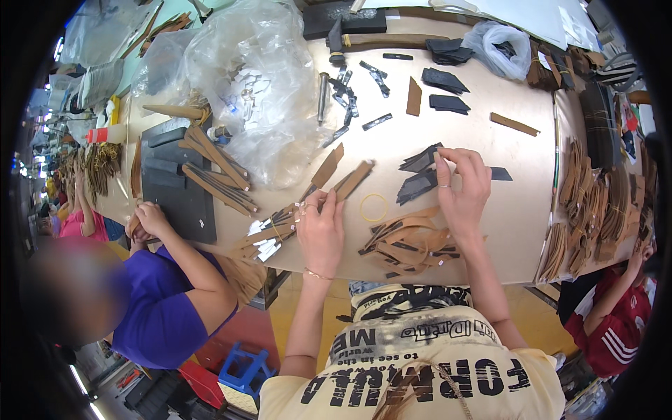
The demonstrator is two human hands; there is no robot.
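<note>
My left hand [320, 227] is closed on brown leather strips [355, 178], which stick out past its fingertips. Beside it lies a bundle of brown strips with white tags [264, 236], tied by a rubber band. My right hand [463, 185] pinches, thumb against fingers, at the corner of a black leather piece [421, 159] in a small pile. More black pieces [417, 185] lie just below that. Between my hands rests a yellow rubber band [374, 208]. Looped brown straps [409, 245] are heaped near the table edge.
A hammer [392, 41], black metal clips [343, 94] and a large clear plastic bag [255, 91] lie farther back. Stacks of brown straps [588, 189] fill the right side. At left, a co-worker in purple [171, 301] sits by a black board [178, 182].
</note>
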